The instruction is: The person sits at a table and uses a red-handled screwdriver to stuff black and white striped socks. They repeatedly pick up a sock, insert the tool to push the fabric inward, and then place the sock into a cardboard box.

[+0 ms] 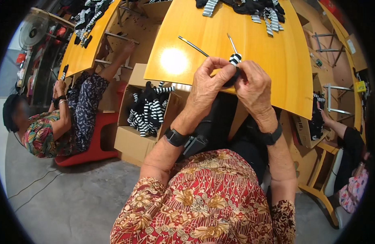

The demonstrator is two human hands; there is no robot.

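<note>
A broad yellow wooden table [220,49] slopes up in front of the seated person, its near edge just above the lap, so work can be held close to the body with the surface as a backdrop. At its far edge lies a heap of black and striped fabric pieces [252,10], well away from the hands. Below the table's left corner an open cardboard box [130,136] holds more striped pieces [148,112], set within reach on the floor. Another person [53,118] sits on a red seat to the left at a second yellow table, and a third sits at the lower right; neither comes near. Both hands meet over the table's near edge: the left hand [205,87] and right hand [252,85] pinch one small black-and-white striped piece [235,59] between fingertips, raised for a close view. Two thin metal rods [193,46] lie just beyond, one rising behind the piece; whether it passes into the fabric I cannot tell.
</note>
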